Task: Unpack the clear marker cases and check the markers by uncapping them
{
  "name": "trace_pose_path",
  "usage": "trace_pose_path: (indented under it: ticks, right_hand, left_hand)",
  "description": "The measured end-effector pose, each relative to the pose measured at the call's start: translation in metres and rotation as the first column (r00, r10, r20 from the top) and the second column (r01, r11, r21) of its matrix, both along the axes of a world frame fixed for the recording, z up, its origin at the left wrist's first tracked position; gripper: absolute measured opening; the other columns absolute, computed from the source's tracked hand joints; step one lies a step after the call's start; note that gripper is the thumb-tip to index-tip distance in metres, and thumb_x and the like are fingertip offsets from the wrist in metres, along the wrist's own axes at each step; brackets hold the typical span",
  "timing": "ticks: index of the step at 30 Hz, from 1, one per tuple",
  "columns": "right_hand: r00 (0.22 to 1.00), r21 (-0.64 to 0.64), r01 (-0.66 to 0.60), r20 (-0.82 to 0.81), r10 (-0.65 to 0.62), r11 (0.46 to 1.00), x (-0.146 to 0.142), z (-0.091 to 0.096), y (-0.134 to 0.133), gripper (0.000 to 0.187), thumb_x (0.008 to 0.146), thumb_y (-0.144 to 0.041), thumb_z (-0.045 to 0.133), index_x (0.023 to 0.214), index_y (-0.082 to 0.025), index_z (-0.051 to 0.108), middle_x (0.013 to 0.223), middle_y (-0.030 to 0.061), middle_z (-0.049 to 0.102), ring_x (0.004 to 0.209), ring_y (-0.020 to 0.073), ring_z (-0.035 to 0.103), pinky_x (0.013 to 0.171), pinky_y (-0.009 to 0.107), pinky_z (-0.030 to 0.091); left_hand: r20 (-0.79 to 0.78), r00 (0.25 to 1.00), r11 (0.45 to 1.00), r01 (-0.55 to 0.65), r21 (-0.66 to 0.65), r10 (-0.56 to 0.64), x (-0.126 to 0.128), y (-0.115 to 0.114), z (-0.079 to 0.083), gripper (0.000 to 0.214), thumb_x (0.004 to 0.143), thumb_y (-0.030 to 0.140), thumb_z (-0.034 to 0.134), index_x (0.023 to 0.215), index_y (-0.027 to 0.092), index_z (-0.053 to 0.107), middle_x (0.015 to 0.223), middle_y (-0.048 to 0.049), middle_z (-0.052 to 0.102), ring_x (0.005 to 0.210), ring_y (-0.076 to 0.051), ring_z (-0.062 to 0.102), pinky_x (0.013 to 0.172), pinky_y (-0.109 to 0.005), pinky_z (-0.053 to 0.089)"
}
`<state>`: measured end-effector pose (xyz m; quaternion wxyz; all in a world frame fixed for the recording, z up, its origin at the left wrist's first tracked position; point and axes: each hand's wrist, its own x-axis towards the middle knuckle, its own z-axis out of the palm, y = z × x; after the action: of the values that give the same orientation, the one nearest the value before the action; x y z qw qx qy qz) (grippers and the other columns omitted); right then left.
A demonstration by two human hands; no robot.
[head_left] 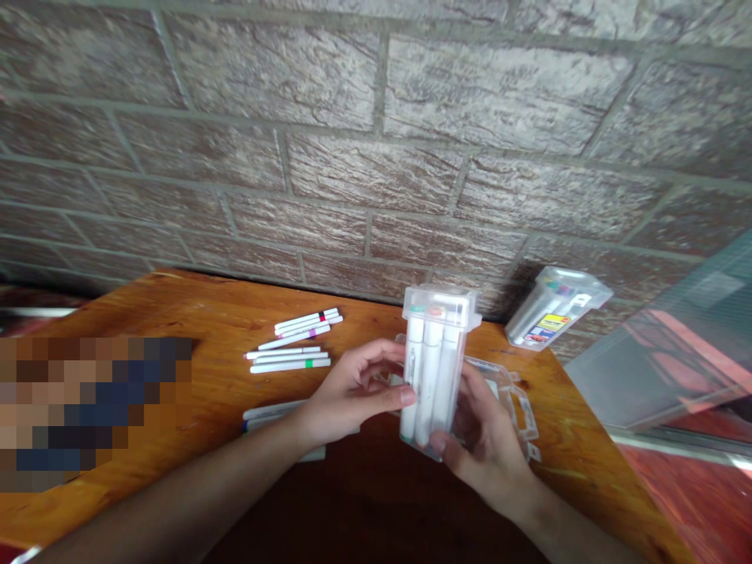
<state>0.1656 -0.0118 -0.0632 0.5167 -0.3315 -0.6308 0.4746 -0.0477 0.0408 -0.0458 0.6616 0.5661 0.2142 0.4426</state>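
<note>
A clear plastic marker case [433, 368] is held upright above the table, its lid on and several white markers standing inside. My left hand [358, 388] grips its left side, thumb across the front. On the other side my right hand [490, 431] wraps round the lower part, thumb near the bottom corner. Behind the right hand lies an open clear plastic box with a handle [526, 411], partly hidden. White markers [291, 360] with coloured bands lie in rows left of my hands. More markers [273, 411] are partly covered by my left forearm.
A second clear case [546, 309] with a yellow label stands at the table's back right corner. The wooden table [193, 329] meets a brick wall [334, 164] behind. A translucent panel [670, 345] rises at the right. A pixelated patch [82, 415] covers the left side.
</note>
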Motion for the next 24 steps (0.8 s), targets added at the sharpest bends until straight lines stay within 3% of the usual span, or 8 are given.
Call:
trace_pose_path:
  ticks: [7, 12, 15, 20, 24]
  right_hand:
    - [0.998, -0.019, -0.060, -0.037, 0.060, 0.998, 0.007, -0.006, -0.001, 0.069, 0.097, -0.038, 0.076, 0.159, -0.042, 0.046, 0.157, 0.0090, 0.061, 0.140, 0.0318, 0.063, 0.114, 0.048, 0.055]
    - [0.995, -0.039, -0.094, -0.037, 0.093, 0.995, 0.013, -0.006, -0.002, 0.066, 0.100, -0.035, 0.074, 0.158, -0.049, 0.047, 0.163, 0.0024, 0.056, 0.149, 0.0306, 0.054, 0.118, 0.047, 0.052]
    - [0.994, -0.046, -0.110, -0.029, 0.109, 0.993, 0.012, -0.001, -0.001, 0.068, 0.101, -0.036, 0.073, 0.161, -0.046, 0.044, 0.168, 0.0019, 0.049, 0.154, 0.0308, 0.048, 0.123, 0.049, 0.047]
    - [0.997, -0.049, -0.081, 0.011, 0.082, 0.996, 0.009, -0.001, 0.002, 0.070, 0.102, -0.031, 0.072, 0.163, -0.046, 0.041, 0.164, 0.0032, 0.055, 0.147, 0.0296, 0.056, 0.115, 0.046, 0.055]
    - [0.999, -0.032, -0.037, 0.010, 0.037, 0.999, 0.009, -0.003, 0.003, 0.067, 0.102, -0.030, 0.072, 0.162, -0.046, 0.044, 0.163, 0.0023, 0.055, 0.150, 0.0298, 0.052, 0.113, 0.042, 0.056]
  left_hand:
    - [0.002, 0.998, 0.995, 0.059, -0.078, -0.059, 0.000, -0.002, -0.001, 0.048, 0.078, 0.025, 0.093, 0.121, 0.019, 0.071, 0.123, -0.0095, 0.072, 0.113, -0.024, 0.069, 0.096, -0.032, 0.055]
    - [0.017, 0.996, 0.989, 0.089, -0.116, -0.088, 0.001, -0.004, 0.001, 0.049, 0.077, 0.027, 0.093, 0.120, 0.018, 0.071, 0.117, -0.0091, 0.074, 0.106, -0.023, 0.072, 0.095, -0.034, 0.056]
    - [0.014, 0.999, 0.992, 0.050, -0.116, -0.049, 0.001, -0.004, 0.002, 0.052, 0.076, 0.027, 0.095, 0.121, 0.017, 0.071, 0.118, -0.0096, 0.074, 0.105, -0.023, 0.072, 0.098, -0.035, 0.055]
    - [-0.030, 0.998, 0.995, -0.057, -0.081, 0.055, 0.000, -0.002, 0.000, 0.058, 0.072, 0.028, 0.097, 0.123, 0.018, 0.071, 0.121, -0.0108, 0.074, 0.107, -0.024, 0.071, 0.099, -0.037, 0.055]
    - [-0.035, 0.997, 0.997, -0.063, -0.053, 0.062, -0.001, 0.000, -0.002, 0.058, 0.071, 0.028, 0.098, 0.122, 0.017, 0.071, 0.117, -0.0105, 0.075, 0.102, -0.023, 0.072, 0.096, -0.036, 0.056]
